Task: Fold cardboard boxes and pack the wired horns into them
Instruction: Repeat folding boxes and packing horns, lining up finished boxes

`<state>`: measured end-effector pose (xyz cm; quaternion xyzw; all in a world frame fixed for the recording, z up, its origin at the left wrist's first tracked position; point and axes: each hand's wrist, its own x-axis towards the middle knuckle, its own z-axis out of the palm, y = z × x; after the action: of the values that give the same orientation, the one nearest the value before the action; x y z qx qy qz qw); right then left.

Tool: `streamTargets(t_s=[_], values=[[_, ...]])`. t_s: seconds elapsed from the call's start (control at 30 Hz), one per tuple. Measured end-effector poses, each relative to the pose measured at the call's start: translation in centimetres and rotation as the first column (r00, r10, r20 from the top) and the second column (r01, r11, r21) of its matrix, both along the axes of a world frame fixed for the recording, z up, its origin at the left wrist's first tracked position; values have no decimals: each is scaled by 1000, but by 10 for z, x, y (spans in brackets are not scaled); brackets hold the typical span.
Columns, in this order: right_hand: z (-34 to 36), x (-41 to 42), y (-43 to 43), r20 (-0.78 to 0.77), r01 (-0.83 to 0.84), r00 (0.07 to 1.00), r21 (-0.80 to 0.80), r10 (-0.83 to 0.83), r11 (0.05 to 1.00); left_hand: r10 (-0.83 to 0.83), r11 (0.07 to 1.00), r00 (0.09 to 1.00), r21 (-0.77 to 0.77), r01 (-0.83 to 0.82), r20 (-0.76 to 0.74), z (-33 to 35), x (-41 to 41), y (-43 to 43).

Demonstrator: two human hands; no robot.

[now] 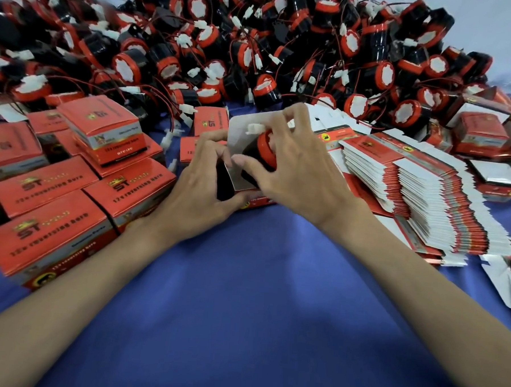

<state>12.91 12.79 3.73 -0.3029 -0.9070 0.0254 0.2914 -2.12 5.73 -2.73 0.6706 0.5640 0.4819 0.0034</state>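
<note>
Your left hand [201,178] gripped the open box [240,127] steady, so your right hand [291,168], holding the horn [264,144], could push it in.

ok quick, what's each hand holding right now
Left hand: grips the open red and white cardboard box.
Right hand: grips the round red and black wired horn, at the box's open end.

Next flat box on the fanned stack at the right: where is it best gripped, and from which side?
Likely the top flat box at its near right corner, pinched from the right and above. The stack is fanned in steps, so that corner lies offset from the sheets below, and one sheet can probably be lifted alone without dragging the rest.
</note>
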Motion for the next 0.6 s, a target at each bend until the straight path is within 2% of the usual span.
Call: streamTargets(t_s=[0.17,0.23,0.3,0.47,0.6], values=[[3,4,7,210,-166,956,-187,204,968,-4,1000,1000,-11,3,-29,0,0,-1],[4,3,9,216,-173,951,-216,220,961,-2,999,1000,-32,1,-26,0,0,-1],[3,3,9,179,-156,965,-185,189,970,-12,999,1000,-30,11,-18,0,0,-1],[-2,-1,4,-99,-7,995,-61,1,998,3,999,1000,-42,-2,29,0,2,-2],[-10,-6,-1,-194,67,978,-77,-81,995,-17,998,989,-63,27,149,3,1,-2]])
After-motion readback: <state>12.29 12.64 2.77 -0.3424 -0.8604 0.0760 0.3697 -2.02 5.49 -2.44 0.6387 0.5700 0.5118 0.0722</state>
